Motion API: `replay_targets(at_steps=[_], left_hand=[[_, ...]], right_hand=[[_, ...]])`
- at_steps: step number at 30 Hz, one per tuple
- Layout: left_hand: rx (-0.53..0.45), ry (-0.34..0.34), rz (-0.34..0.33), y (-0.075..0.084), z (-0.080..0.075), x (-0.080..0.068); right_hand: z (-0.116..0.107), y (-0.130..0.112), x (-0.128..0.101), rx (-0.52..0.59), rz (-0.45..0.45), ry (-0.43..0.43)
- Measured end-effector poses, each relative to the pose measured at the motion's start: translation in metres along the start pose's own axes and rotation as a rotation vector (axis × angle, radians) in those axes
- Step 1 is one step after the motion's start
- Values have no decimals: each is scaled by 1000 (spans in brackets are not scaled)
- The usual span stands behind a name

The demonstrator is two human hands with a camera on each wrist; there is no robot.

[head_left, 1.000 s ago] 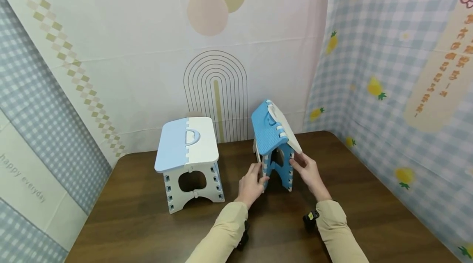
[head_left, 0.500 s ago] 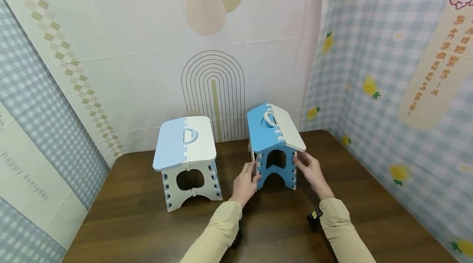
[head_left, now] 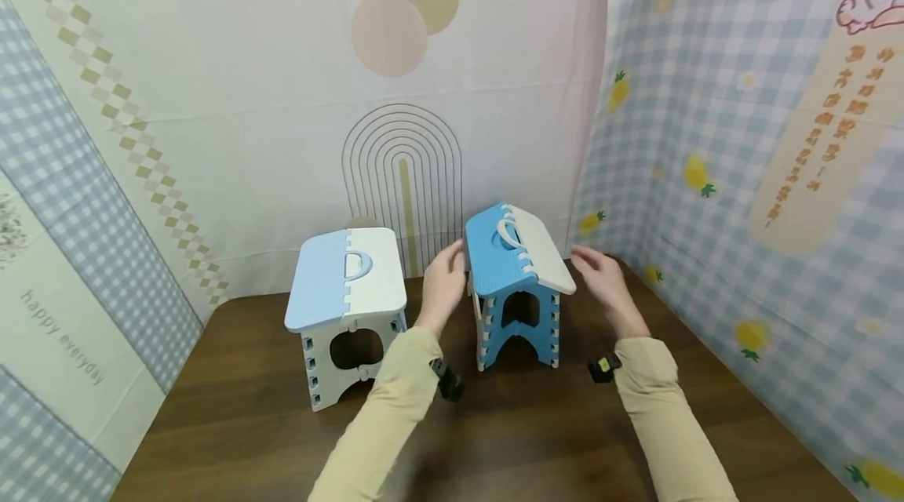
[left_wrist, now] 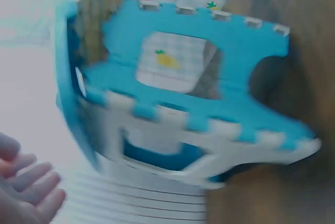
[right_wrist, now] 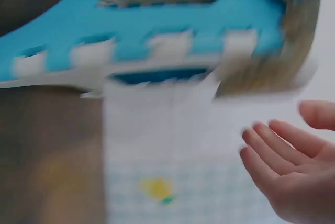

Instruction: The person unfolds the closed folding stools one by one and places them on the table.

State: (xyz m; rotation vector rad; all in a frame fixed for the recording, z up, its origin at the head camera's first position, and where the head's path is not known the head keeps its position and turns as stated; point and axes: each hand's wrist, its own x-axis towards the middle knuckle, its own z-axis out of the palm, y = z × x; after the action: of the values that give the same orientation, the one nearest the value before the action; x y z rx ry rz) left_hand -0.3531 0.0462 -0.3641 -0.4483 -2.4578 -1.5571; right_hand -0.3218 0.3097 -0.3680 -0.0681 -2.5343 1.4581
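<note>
Left hand (head_left: 443,282) raised with fingers (left_wrist: 31,185) spread and relaxed, holding nothing, just beside the blue edge of the bright blue-and-white stool's (head_left: 518,274) seat; contact there impossible to tell. Right hand (head_left: 600,278) likewise loose, fingers (right_wrist: 272,153) extended, near the white edge of the same seat but apart from it. Stool standing on its legs near the far edge of the brown table (head_left: 530,439), toward the far right corner, seat halves peaked at the middle hinge rather than flat. Beside it, toward the far left corner, a pale blue-and-white stool (head_left: 346,294), seat flat. Behind both, patterned backdrop cloth (head_left: 282,55).
</note>
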Motion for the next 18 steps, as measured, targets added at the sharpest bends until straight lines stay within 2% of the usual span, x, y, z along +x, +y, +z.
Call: replay_targets(at_steps=[1,3,5,7,9,12,15,18], left_hand=[[24,-17,36,10,1,4],[122,-102,119,24,7,11],[223,-196,186,32,15,18],[306,-251,210,33,23,22],[376,-256,217,29,29,23],[395,-235,195,19,36,20],[381,-220,175,12,41,17],[380,-203,172,12,44,16]], right_hand=[[4,-11,4,-55,-30,19],[14,-31,14,-183,-93,13],[24,-45,24,-287,-150,-38],[32,-51,32,-362,-188,-109],[36,-51,37,-388,-182,-175],[39,-44,37,-403,-146,-219],[40,-38,34,-405,-121,-188],[39,-36,31,-417,-135,-124]])
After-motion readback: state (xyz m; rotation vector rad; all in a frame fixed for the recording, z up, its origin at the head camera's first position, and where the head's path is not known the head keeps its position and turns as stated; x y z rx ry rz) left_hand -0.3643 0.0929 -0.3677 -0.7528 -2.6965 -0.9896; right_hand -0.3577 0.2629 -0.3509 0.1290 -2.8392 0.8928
